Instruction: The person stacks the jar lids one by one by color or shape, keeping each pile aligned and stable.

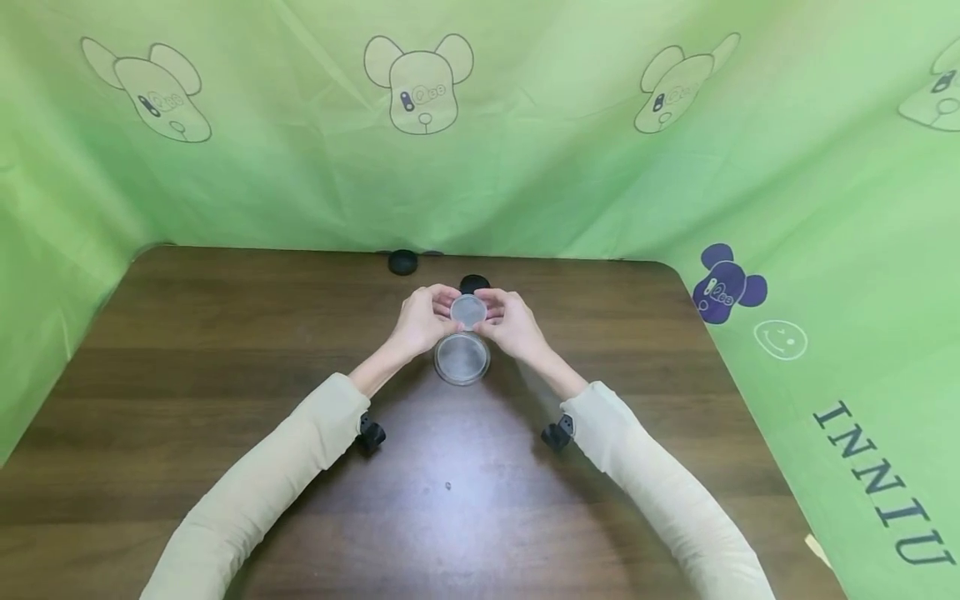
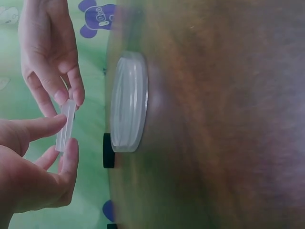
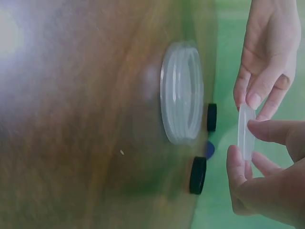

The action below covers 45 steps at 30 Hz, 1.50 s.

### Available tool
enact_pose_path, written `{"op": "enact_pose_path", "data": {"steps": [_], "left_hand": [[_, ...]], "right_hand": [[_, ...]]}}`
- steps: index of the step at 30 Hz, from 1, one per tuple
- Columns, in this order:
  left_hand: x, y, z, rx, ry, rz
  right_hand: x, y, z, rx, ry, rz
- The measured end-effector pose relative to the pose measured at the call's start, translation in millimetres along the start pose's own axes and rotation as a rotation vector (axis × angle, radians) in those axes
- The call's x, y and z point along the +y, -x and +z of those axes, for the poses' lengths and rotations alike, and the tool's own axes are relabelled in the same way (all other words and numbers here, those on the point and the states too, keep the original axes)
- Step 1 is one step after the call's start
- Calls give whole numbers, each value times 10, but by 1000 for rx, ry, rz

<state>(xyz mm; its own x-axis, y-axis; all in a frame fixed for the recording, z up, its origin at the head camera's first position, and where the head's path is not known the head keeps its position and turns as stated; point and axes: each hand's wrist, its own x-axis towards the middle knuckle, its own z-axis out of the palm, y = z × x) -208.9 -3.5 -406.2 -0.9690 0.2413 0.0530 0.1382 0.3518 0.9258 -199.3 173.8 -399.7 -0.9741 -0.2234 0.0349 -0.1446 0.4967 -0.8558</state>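
Between both hands is a small round translucent plastic dish (image 1: 468, 310), raised above the table. My left hand (image 1: 422, 322) pinches its left edge between thumb and fingers, and my right hand (image 1: 516, 325) pinches the opposite edge. Seen edge-on in the left wrist view, the small dish (image 2: 66, 125) is thin, with the thumbs on one side and fingers on the other. A larger clear round dish (image 1: 462, 359) lies flat on the table just below the hands in the head view. The right wrist view shows stacked rims on this larger dish (image 3: 182, 93).
Two black round caps lie toward the back: one cap (image 1: 402, 262) by the table's far edge, another cap (image 1: 474, 284) just behind the hands. A tiny speck (image 1: 448, 486) lies on the brown wooden table (image 1: 300, 500). A green printed curtain (image 1: 525, 183) borders the table.
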Motion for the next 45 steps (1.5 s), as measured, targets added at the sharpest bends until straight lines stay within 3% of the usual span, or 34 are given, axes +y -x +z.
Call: {"op": "enact_pose_path", "data": {"steps": [13,25,45], "left_hand": [[-68,189,84,-6,12,19],[-134,297,118,-41,-57,6],[-209,386,142,-66,-141,20]], "right_hand": [[44,195,68,-19,23,-4],[28,336,112,-52,86,-10],[168,379,214,-79,109,-53]]}}
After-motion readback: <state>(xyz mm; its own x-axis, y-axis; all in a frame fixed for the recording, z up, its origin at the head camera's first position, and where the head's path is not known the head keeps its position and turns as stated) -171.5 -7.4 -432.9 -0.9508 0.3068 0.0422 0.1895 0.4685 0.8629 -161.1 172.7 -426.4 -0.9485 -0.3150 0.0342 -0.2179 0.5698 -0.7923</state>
